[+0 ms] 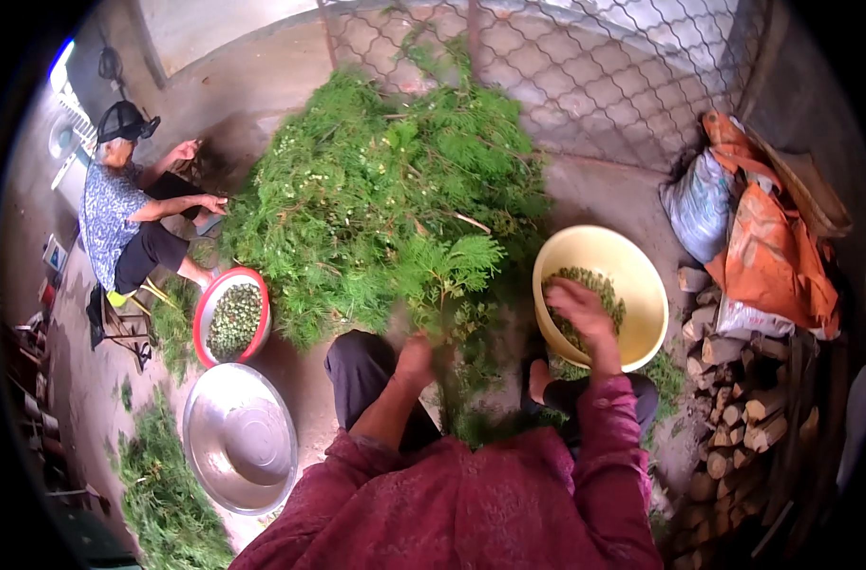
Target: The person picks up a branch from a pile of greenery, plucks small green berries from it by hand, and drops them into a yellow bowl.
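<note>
My left hand (415,362) is closed round the stem of a leafy green branch (452,275), in front of my knees. Feathery leaves of that branch spread upward and overlap the big pile of cut branches (357,190) beyond. My right hand (583,312) hangs over a cream-yellow basin (649,275), slightly blurred, with its fingers apart and nothing visible in them. Small round green cones or seeds (609,290) lie in the bottom of this basin, partly hidden under the hand.
At the left a co-worker (124,209) sits on a low stool, hands at the pile. Near them stand a red-rimmed basin (201,323) of green cones and a metal basin (197,427). Stacked firewood (737,418) and sacks (775,256) are on the right; a wire-mesh gate (604,85) stands behind.
</note>
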